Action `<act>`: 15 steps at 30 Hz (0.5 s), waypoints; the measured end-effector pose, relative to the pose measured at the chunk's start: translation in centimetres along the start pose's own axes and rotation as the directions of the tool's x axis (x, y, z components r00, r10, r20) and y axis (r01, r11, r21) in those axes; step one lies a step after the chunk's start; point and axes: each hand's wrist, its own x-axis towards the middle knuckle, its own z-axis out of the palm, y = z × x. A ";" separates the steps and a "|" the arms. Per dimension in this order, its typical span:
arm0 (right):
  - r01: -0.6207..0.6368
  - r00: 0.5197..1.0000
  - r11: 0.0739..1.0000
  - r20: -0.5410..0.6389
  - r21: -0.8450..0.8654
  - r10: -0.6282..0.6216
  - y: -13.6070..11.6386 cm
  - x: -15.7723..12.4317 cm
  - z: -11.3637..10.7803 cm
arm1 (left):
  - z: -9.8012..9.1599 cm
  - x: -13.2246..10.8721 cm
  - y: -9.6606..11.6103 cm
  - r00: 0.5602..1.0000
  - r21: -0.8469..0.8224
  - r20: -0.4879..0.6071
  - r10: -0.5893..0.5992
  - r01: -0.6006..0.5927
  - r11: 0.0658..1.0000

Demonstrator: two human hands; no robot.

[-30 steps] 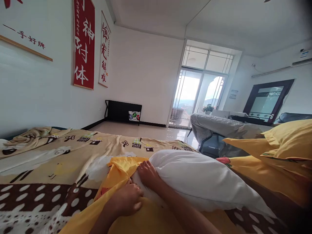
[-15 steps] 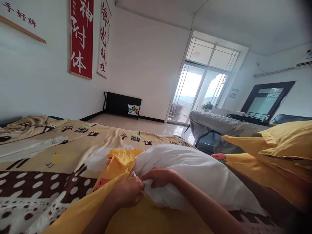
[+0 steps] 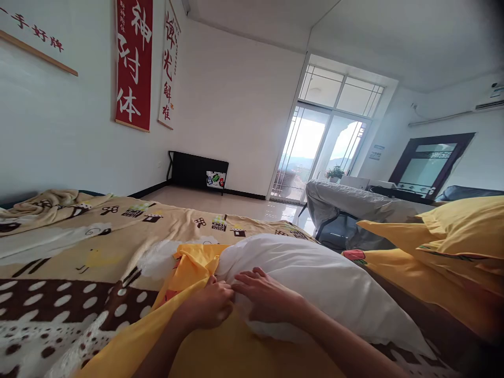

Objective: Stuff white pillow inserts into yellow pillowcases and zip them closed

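Note:
A plump white pillow (image 3: 315, 278) lies in front of me on the bed, its left end against a yellow pillowcase (image 3: 199, 257). My left hand (image 3: 210, 304) is closed on the bunched edge of the pillowcase, beside that end of the pillow; its fingertips are partly hidden. My right hand (image 3: 271, 296) rests on the pillow with its fingers pointing left and somewhat apart, almost meeting my left hand. Its thumb is out of sight. More of the yellow cloth spreads under both forearms.
A patterned beige and brown blanket (image 3: 169, 228) covers the bed. Other yellow bedding (image 3: 464, 226) is piled at the right. Beyond stand a plastic-covered table (image 3: 354, 202) and a black folded panel (image 3: 192, 168) by the wall. Glass doors (image 3: 315, 152) are at the back.
My right hand has rolled so its back faces up more, and its fingers have spread on the pillow. My left hand keeps its hold, and the view has tilted slightly.

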 end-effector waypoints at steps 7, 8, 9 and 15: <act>-0.050 0.986 0.940 -0.164 -0.338 -0.006 -0.4 -4.6 3.3 | 0.4 0.5 0.1 1.000 0.006 0.004 0.014 -0.014 1.000; -0.003 0.990 0.941 -0.131 -0.339 -0.044 -0.3 -4.2 3.4 | 0.6 0.6 0.2 1.000 -0.005 -0.001 0.022 -0.022 1.000; 0.042 0.993 0.944 -0.092 -0.326 -0.076 -0.2 -3.5 3.1 | 0.9 0.7 0.3 0.999 -0.021 -0.012 0.029 -0.030 0.999; -0.008 1.000 0.980 0.004 -0.197 0.009 0.7 1.5 -4.3 | 1.4 0.5 1.8 0.991 0.010 -0.131 0.029 -0.028 1.000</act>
